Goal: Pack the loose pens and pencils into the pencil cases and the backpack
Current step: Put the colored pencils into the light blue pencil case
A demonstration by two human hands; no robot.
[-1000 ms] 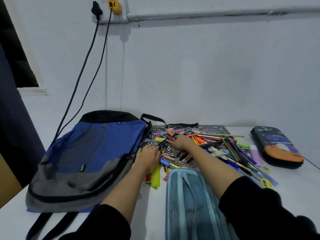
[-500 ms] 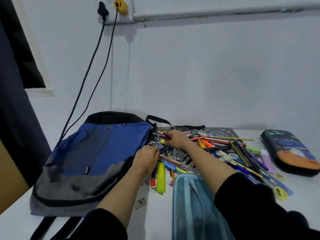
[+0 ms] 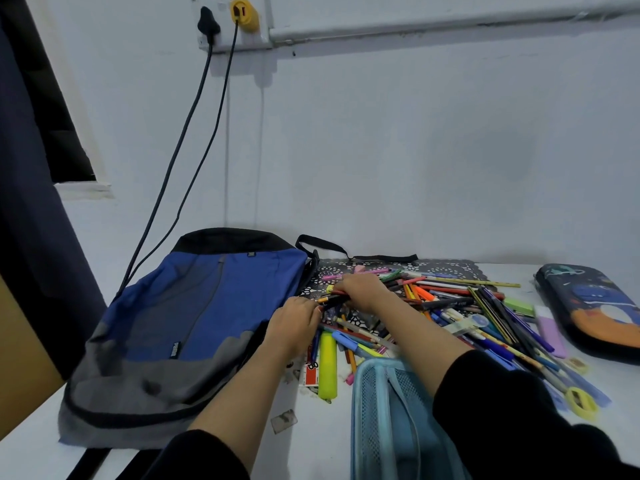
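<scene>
The loose pens and pencils (image 3: 467, 306) lie heaped on the bench (image 3: 311, 445) between the blue-and-grey backpack (image 3: 194, 317) and a dark space-print pencil case (image 3: 595, 306). The right hand (image 3: 363, 293) has its fingers clenched round a bundle of pens (image 3: 334, 299). The left hand (image 3: 294, 325) curls at the bundle's tip; whether it grips, I cannot tell. A light-blue mesh pencil case (image 3: 388, 420) lies nearest.

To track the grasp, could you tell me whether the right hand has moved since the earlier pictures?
Yes: the right hand has shifted slightly left, toward the backpack.
</scene>
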